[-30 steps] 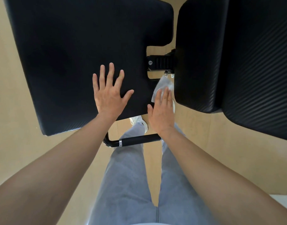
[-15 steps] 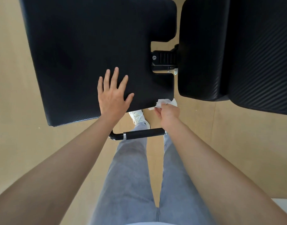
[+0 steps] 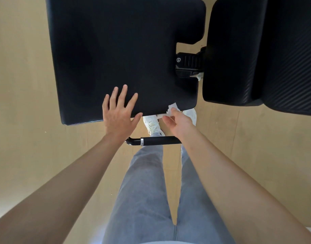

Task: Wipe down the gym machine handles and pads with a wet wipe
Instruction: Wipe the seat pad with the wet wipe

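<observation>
A person standing over a gym machine holds a white wet wipe against the near edge of its black seat pad. The right hand has its grip pinching the crumpled sheet between thumb and fingertips. The left hand lies flat on the pad's near edge, just left of the wipe, its grip spread with straight fingers.

The wipe looks thin, limp and almost weightless. It will likely bunch and drag rather than glide, so it is best held by a fold and pressed flat under the fingers. The pad is a broad, thick slab with rounded corners and a notch cut into its right side. Its smooth, matte, vinyl-like skin should give a little under pressure and wipe easily.

To the right, apart from it, a second pad shows a finely ribbed, woven-looking texture on its right part, where grime may cling. A ridged black bracket sits between the two pads.

Nearer, below the hands, a stiff cylindrical black handle with a metal collar juts out horizontally and looks easy to wrap with the wipe. White sneakers and grey trousers stand on the tan floor.
</observation>
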`<state>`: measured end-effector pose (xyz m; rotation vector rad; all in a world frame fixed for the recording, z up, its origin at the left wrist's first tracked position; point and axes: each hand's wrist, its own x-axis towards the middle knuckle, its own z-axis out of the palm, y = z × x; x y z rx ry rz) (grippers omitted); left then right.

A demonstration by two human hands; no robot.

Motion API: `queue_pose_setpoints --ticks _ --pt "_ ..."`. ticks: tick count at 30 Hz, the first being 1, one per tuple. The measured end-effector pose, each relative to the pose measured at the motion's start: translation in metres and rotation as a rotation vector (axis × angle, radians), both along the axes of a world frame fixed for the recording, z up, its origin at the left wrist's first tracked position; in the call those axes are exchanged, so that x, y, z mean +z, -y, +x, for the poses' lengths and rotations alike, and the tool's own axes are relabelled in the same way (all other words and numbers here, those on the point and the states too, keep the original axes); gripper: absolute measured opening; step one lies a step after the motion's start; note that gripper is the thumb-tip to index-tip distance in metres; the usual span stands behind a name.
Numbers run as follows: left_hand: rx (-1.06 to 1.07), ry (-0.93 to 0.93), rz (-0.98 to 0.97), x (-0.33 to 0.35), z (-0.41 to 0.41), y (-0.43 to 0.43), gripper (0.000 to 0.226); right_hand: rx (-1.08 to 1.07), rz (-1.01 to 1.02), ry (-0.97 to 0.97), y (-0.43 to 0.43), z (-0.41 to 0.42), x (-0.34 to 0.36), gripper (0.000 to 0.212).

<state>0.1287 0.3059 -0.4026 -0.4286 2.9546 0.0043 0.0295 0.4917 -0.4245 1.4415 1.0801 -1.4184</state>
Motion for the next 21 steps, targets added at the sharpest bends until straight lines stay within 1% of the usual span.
queue_pose_setpoints --ticks 3,5,7,9,11,14,16,17,20,21 --pt "-0.007 0.014 0.016 0.003 0.0 0.003 0.063 0.009 0.046 -0.025 0.002 0.0 0.0 0.03" --pt "-0.007 0.018 0.033 0.004 0.001 0.003 0.063 0.051 0.056 -0.035 0.011 0.004 0.001 0.026" --pt "-0.01 0.029 0.061 0.005 0.002 0.002 0.063 0.076 0.011 -0.032 0.022 0.01 0.005 0.019" --pt "-0.01 0.039 0.09 0.004 0.004 0.003 0.063 0.104 -0.076 -0.02 0.032 0.017 0.007 0.018" --pt "0.003 0.003 0.147 0.004 0.006 0.003 0.056 0.142 -0.175 -0.012 0.038 0.022 0.011 0.023" --pt "0.073 -0.131 0.291 0.007 0.015 -0.004 0.033 0.178 -0.232 0.004 0.036 0.023 0.014 0.033" --pt "0.182 -0.156 0.419 0.012 0.022 -0.014 0.021 0.155 -0.214 0.008 0.03 0.02 0.012 0.032" --pt "0.282 -0.13 0.504 0.017 0.023 -0.021 0.016 0.132 -0.203 0.008 0.027 0.018 0.011 0.032" --pt "0.714 -0.039 0.803 0.024 0.015 -0.044 0.01 0.104 -0.189 0.003 0.021 0.011 0.009 0.036" --pt "0.845 -0.02 0.871 0.025 0.009 -0.05 0.01 0.117 -0.196 0.003 0.019 0.009 0.009 0.037"
